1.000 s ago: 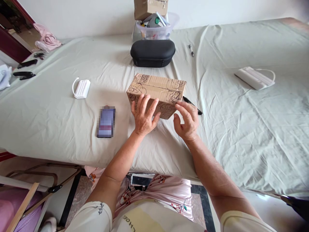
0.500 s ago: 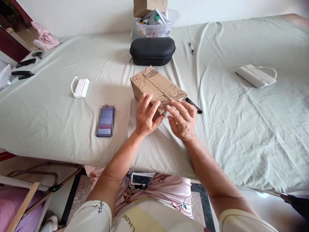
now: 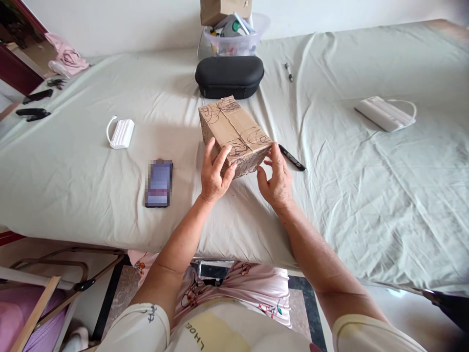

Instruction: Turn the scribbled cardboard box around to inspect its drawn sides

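One cardboard box [image 3: 234,127] stood out at the centre of the frame, set at a slant, with dark scribbles on its top and near side. It was on a pale cloth [image 3: 164,230], though whether its underside lay flat was hard to tell behind the hands. The left hand [image 3: 213,177] touched its near left edge, fingers spread and unclenched. The right hand [image 3: 276,181] had a fingertip at its near right corner, the thumb held away and the grasp loose. A black marker [image 3: 292,157] lay just right of the box. Left of centre lay a phone [image 3: 159,183], with a white block [image 3: 122,134] above it. In the upper middle, a black case [image 3: 230,76] sat in front of a clear tub [image 3: 234,46].
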Motion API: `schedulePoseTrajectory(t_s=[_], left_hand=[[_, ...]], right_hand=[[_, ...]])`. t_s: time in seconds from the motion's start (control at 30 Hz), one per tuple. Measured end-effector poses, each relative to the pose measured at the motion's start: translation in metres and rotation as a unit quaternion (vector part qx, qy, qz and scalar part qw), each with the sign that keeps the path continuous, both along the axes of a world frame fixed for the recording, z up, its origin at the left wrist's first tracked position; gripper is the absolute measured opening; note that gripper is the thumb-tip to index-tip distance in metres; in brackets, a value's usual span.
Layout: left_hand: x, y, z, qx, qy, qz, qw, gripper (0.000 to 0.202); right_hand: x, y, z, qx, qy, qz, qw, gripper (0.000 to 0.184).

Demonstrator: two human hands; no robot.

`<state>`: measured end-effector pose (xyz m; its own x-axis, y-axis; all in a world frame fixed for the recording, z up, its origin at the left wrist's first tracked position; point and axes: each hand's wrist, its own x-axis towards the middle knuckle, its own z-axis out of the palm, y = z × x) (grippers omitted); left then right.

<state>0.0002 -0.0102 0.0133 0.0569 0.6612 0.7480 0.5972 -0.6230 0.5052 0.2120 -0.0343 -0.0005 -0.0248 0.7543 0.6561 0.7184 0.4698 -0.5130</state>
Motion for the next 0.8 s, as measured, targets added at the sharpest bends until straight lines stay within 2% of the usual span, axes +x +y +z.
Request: schedulePoseTrajectory(t_s=[0.13, 0.23, 0.37, 0.5, 0.6, 0.67, 0.73, 0.8], left_hand=[[-0.003, 0.002, -0.005, -0.027, -0.038, -0.025, 0.999, 0.055], [-0.005, 0.004, -0.008, -0.023, -0.052, -0.013, 0.998, 0.054], [-0.004, 0.005, -0.009, -0.023, -0.094, -0.019, 0.995, 0.055], [-0.001, 0.008, -0.009, -0.078, -0.190, -0.050, 0.977, 0.062], [0.002, 0.008, -0.013, -0.163, -0.268, -0.102, 0.944, 0.066], [0.004, 0.007, -0.017, -0.226, -0.303, -0.129, 0.917, 0.062], [0.006, 0.006, -0.019, -0.271, -0.308, -0.116, 0.905, 0.050], [0.008, 0.004, -0.018, -0.289, -0.275, -0.065, 0.915, 0.035]], right_hand=[[-0.001, 0.004, -0.010, -0.073, -0.007, 0.011, 0.997, 0.070], [0.001, 0.007, -0.015, -0.139, -0.030, 0.020, 0.990, 0.066], [0.002, 0.009, -0.015, -0.153, -0.010, 0.016, 0.988, 0.057], [0.006, 0.009, -0.007, -0.104, 0.066, -0.027, 0.992, 0.043], [0.012, 0.010, 0.000, -0.023, 0.112, -0.074, 0.991, 0.038], [0.016, 0.011, 0.004, 0.021, 0.133, -0.092, 0.987, 0.035], [0.018, 0.010, 0.008, 0.052, 0.148, -0.098, 0.983, 0.031], [0.018, 0.010, 0.010, 0.072, 0.153, -0.095, 0.981, 0.027]])
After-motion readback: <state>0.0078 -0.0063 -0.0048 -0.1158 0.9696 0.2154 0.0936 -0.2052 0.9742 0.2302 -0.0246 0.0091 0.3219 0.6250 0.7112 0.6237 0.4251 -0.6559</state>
